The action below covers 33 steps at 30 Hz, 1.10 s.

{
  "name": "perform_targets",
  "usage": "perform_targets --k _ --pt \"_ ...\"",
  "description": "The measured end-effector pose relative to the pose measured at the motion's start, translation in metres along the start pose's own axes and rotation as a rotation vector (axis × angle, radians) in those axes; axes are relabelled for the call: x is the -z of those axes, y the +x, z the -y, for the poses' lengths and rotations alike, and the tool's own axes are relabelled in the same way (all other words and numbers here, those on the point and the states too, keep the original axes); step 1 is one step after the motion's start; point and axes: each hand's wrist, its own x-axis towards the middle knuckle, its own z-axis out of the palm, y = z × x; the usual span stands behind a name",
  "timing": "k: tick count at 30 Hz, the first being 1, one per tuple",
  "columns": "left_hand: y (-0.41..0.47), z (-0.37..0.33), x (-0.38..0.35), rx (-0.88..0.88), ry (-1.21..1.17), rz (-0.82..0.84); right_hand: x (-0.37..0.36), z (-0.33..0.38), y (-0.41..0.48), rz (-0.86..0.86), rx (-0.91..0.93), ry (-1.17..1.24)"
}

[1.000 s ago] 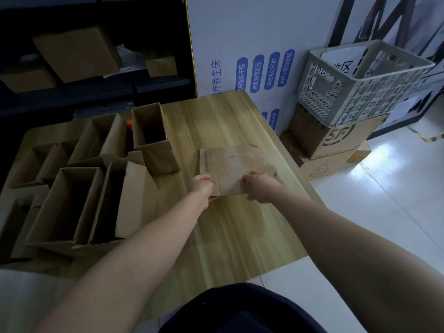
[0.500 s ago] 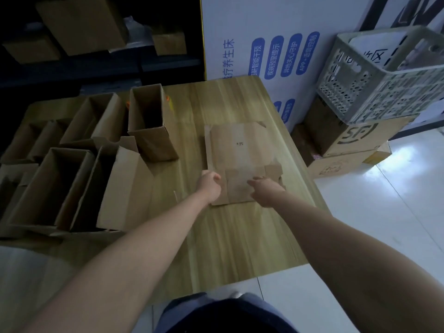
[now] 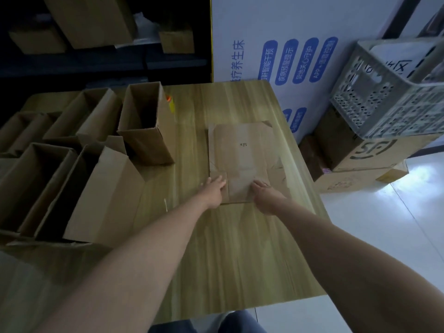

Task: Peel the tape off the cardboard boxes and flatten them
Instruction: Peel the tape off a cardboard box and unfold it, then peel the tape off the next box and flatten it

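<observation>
left hand (image 3: 214,190), right hand (image 3: 266,192) flat on flattened box (image 3: 242,155) on table (image 3: 230,248)

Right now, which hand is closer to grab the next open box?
Probably the left hand. It rests on the flattened box's near left corner, on the side where the open boxes stand. The right hand is further right, so it would need to cross over.

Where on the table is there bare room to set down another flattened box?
Bare wood lies on the near side of the table, between the flat box and the near edge, under the arms. A smaller strip lies beyond the flat box. The left side is crowded with open boxes.
</observation>
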Motion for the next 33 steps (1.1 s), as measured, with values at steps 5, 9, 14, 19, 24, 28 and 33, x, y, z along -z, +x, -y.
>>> perform_targets --k 5,9,14,19,24,28,33 --pt "0.003 -0.003 0.013 -0.025 -0.012 0.003 0.015 0.004 -0.007 -0.076 -0.022 0.038" --pt "-0.019 -0.009 0.038 -0.026 -0.102 -0.166 0.039 0.032 -0.026 -0.186 -0.04 -0.026" --pt "-0.067 -0.004 0.093 -0.069 -0.076 -0.435 0.092 0.102 -0.035 -0.371 0.091 -0.032" --pt "-0.114 0.022 0.143 -0.155 -0.036 -0.658 0.129 0.186 -0.023 -0.466 0.25 -0.084" --pt "-0.145 0.068 0.177 -0.161 -0.015 -0.717 0.136 0.25 0.01 -0.443 0.304 -0.16" --pt "-0.159 0.099 0.196 -0.172 -0.042 -0.73 0.136 0.272 0.041 -0.367 0.155 -0.234" --pt "-0.164 0.127 0.211 -0.152 -0.062 -0.738 0.136 0.273 0.06 -0.501 0.063 -0.189"
